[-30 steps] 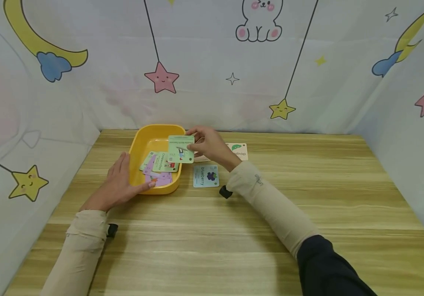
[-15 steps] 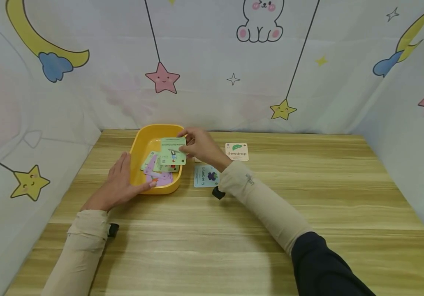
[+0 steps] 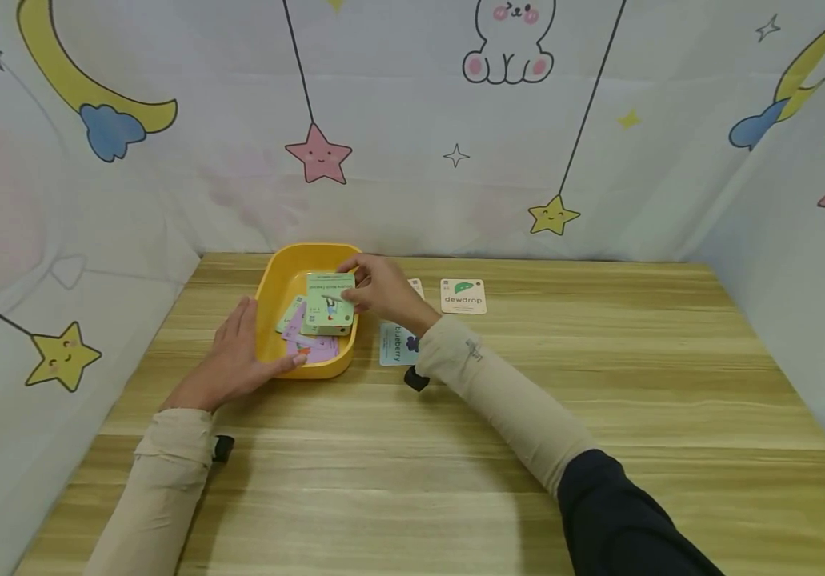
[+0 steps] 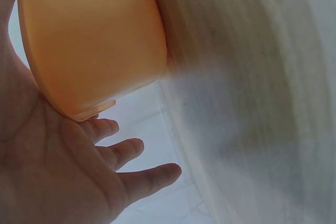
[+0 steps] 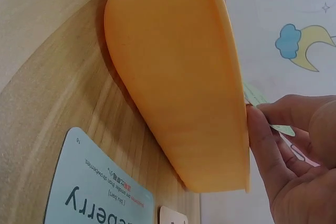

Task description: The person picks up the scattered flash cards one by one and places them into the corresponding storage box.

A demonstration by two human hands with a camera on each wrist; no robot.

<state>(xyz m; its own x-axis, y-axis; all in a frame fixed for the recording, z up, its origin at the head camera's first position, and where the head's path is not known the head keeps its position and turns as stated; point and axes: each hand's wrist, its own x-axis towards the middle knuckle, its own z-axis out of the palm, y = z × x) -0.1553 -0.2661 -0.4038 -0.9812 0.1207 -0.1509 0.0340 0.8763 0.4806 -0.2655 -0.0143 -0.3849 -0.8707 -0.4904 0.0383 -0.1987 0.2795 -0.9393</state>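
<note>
The yellow plastic bin [image 3: 311,371] stands at the back left of the table, with several green and purple cards lying inside. My left hand [image 3: 228,360] rests on its near left corner, thumb along the rim and the other fingers extended past the side, as the left wrist view also shows. My right hand [image 3: 379,292] pinches a green card [image 3: 327,308] by its right edge, over the bin. Below it, other cards are partly covered, including a purple card [image 3: 322,350]. In the right wrist view the fingertips are right at the bin's rim.
To the right of the bin lie a "blueberry" card [image 3: 392,344] and a "dewdrop" card [image 3: 463,297]. Another pale card [image 3: 416,286] is mostly hidden behind my right hand. A printed cloth [image 3: 412,200] hangs behind the wooden table [image 3: 383,488] and at its sides.
My right hand has moved left and slightly down with the green card, bringing it from the bin's right rim to over the cards inside. My left hand stays put.
</note>
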